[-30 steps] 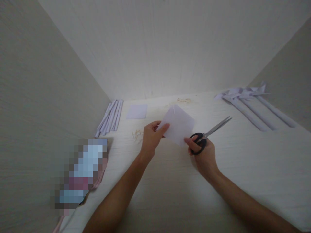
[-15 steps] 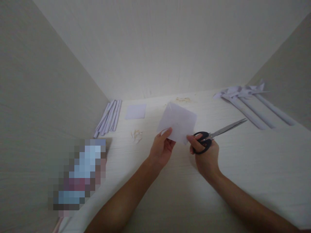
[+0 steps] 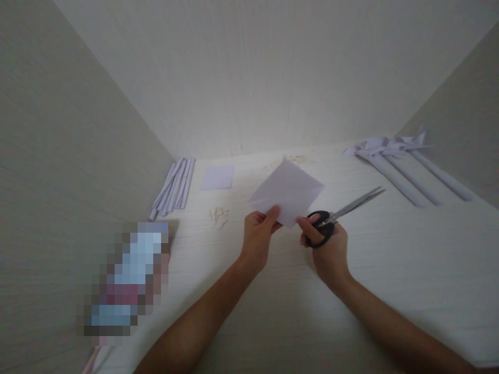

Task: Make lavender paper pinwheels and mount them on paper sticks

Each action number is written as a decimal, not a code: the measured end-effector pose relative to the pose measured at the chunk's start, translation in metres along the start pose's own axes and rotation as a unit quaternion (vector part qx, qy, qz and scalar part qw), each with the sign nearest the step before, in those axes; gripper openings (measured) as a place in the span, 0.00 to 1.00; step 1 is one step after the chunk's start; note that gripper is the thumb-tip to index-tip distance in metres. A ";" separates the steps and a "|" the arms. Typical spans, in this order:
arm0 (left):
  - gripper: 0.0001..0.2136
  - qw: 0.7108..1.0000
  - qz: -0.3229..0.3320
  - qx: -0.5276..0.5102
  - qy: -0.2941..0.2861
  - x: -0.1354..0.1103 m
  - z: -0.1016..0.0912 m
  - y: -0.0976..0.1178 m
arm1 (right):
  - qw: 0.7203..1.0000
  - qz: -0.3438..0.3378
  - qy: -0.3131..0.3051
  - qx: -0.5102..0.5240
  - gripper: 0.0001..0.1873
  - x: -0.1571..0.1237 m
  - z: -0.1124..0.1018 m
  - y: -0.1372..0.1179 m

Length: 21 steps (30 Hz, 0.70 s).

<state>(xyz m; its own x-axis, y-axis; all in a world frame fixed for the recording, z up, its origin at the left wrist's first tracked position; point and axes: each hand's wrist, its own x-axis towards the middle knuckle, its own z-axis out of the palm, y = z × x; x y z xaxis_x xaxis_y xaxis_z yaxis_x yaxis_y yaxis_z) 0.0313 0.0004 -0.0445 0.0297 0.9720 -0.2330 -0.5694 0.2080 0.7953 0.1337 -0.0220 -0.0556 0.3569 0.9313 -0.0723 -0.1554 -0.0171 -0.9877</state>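
Observation:
My left hand (image 3: pixel 259 236) pinches a white square sheet of paper (image 3: pixel 287 189) near its lower corner, thumb on top. The sheet is held up off the table, turned like a diamond. A pair of scissors (image 3: pixel 335 215) with black handles sits in my right hand (image 3: pixel 329 249), whose fingers pass through the handle loops. The blades point up and to the right, away from the paper, their tips slightly apart. My right thumb and fingertips are close to the sheet's lower right edge; whether they touch it I cannot tell.
At the left lie several rolled paper sticks (image 3: pixel 177 184) and a stack or sheet of square paper (image 3: pixel 217 177). Small pale sticks (image 3: pixel 219 215) are scattered nearby, with more pale bits (image 3: pixel 294 158) at the back. Paper pinwheels (image 3: pixel 385 145) on rolled sticks rest at the right. A pixelated object (image 3: pixel 132 275) stands left.
The paper has turned in my left hand so that one corner points away from me. My right hand and the scissors have shifted slightly left.

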 end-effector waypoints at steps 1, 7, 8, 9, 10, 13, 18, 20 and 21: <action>0.07 1.000 0.011 0.000 0.005 0.002 -0.001 0.004 | 1.000 0.006 -0.025 -0.009 0.13 0.000 0.000 0.001; 0.05 0.996 0.037 -0.040 0.064 0.011 -0.006 0.031 | 0.971 0.048 -0.230 -0.048 0.19 -0.002 -0.003 0.008; 0.05 0.996 0.040 -0.044 0.070 0.011 -0.006 0.034 | 0.963 0.043 -0.257 -0.067 0.19 -0.003 -0.003 0.009; 0.05 0.995 0.042 -0.047 0.074 0.011 -0.006 0.036 | 0.955 0.035 -0.279 -0.091 0.19 -0.004 -0.003 0.008; 0.04 0.995 0.043 -0.050 0.077 0.010 -0.005 0.038 | 0.948 0.028 -0.296 -0.115 0.19 -0.006 -0.002 0.008; 0.03 0.994 0.041 -0.058 0.080 0.008 -0.004 0.039 | 0.933 0.020 -0.324 -0.158 0.17 -0.010 0.001 0.005; 0.02 0.994 0.029 -0.056 0.084 0.006 -0.002 0.038 | 0.925 0.035 -0.340 -0.167 0.17 -0.012 0.004 0.002; 0.02 0.994 0.027 -0.058 0.090 0.006 -0.001 0.039 | 0.922 0.036 -0.345 -0.171 0.17 -0.012 0.003 0.002; 0.02 0.994 0.028 -0.059 0.093 0.006 -0.001 0.039 | 0.920 0.035 -0.348 -0.174 0.17 -0.012 0.003 0.002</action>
<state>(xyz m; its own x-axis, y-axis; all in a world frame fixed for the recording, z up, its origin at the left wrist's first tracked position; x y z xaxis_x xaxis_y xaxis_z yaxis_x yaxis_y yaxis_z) 0.0083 0.0139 -0.0155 -0.1501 0.9424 -0.2989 -0.6584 0.1303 0.7413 0.1265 -0.0321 -0.0562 -0.3390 0.9288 -0.1500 0.1925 -0.0876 -0.9774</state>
